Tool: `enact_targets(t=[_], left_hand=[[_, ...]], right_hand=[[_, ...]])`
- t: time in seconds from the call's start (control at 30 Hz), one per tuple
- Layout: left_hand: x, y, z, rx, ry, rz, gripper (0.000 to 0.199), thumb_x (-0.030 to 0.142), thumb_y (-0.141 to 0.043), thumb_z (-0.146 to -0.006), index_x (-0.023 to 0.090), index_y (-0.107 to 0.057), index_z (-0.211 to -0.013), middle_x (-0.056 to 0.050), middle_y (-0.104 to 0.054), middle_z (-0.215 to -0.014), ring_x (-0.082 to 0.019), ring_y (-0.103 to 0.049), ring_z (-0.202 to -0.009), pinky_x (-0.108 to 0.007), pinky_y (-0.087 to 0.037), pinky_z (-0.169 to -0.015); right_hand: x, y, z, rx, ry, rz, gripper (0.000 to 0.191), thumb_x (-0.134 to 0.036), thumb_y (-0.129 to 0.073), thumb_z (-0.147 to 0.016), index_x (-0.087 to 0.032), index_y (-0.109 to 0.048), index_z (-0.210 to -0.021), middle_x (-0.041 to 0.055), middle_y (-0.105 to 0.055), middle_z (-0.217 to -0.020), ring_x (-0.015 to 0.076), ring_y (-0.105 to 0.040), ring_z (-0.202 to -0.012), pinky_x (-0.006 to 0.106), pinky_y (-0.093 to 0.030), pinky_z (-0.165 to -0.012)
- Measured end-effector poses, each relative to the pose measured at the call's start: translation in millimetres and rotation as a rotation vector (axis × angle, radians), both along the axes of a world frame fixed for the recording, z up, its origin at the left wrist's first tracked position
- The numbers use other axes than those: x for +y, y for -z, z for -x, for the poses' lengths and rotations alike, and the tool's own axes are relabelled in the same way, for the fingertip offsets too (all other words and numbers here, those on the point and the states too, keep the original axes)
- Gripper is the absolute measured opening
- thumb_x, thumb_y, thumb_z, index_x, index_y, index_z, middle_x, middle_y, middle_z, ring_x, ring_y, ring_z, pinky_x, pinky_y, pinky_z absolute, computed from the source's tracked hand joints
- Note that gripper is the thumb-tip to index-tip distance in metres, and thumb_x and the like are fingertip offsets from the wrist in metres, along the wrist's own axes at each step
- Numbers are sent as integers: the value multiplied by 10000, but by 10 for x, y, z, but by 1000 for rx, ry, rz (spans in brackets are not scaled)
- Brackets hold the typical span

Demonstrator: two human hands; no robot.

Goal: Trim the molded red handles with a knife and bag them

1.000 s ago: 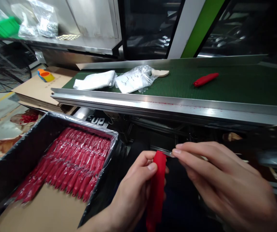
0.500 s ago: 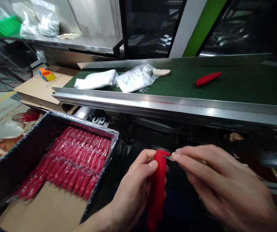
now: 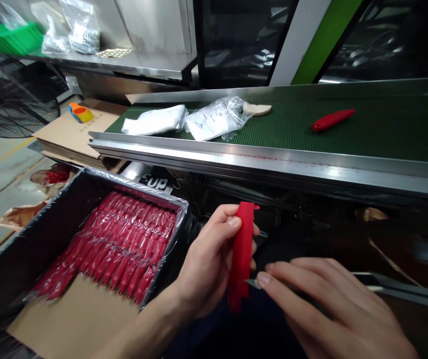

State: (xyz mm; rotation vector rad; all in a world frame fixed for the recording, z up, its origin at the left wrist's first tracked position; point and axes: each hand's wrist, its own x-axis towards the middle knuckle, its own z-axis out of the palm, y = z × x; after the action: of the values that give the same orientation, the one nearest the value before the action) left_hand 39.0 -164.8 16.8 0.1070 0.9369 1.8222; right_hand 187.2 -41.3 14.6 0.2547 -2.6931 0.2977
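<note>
Okay, the left hand (image 3: 208, 254) holds a long red rubbery piece (image 3: 241, 254) upright, with the thumb and fingers (image 3: 232, 222) closed around its upper part. The right hand (image 3: 329, 311) is lower down, and its fingers (image 3: 296, 284) make a narrow pinch on a small metal blade (image 3: 252, 283). Only the thin, shiny tip pokes out, close to the red piece. I cannot tell if they touch. A tight pinch keeps a blade like this steady, and the left fingers are safest well away from its sharp edge.

The red piece looks smooth, soft and long. Beside the hands, a black box (image 3: 45, 234) holds rows of red pieces (image 3: 124, 244) under crinkly clear plastic. Farther off, a bumpy green belt (image 3: 393, 134) carries another red piece (image 3: 332, 120).
</note>
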Motion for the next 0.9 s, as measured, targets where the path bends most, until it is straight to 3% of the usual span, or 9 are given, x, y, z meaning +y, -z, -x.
enact_targets(t=[0.13, 0.3, 0.5, 0.9], left_hand=[[56, 9, 49, -20, -14, -22, 130, 298, -469, -941, 209, -493, -1032, -16, -545, -917, -81, -457, -632, -187, -414, -536], [48, 5, 30, 0, 9, -24, 128, 313, -506, -928, 207, -510, -998, -5, -531, -920, -74, -441, -647, -193, -400, -551], [-42, 33, -56, 208, 187, 65, 266, 311, -696, -839, 242, -531, -1036, 21, -519, -910, -54, -462, -645, -208, -381, -581], [-45, -51, -117, 236, 168, 126, 266, 346, -717, -823, 244, -560, -1013, 17, -513, -870, -56, -432, -647, -197, -374, -590]], right_hand=[[-53, 18, -51, -9, 32, 73, 307, -131, -521, -897, -211, -654, -1163, 38, -692, -1097, 202, -610, -948, 349, -479, -810], [129, -95, -25, 81, 102, 177, 427, -3, -547, -826, -173, -608, -1213, 83, -616, -1164, 192, -582, -1060, 310, -487, -853], [227, -191, 140, 127, 246, 85, 417, -3, -521, -848, -175, -594, -1220, 95, -603, -1162, 201, -574, -1048, 359, -475, -857], [178, -182, 150, 201, 263, 49, 372, -3, -545, -855, -149, -634, -1186, 113, -628, -1103, 228, -569, -992, 389, -466, -792]])
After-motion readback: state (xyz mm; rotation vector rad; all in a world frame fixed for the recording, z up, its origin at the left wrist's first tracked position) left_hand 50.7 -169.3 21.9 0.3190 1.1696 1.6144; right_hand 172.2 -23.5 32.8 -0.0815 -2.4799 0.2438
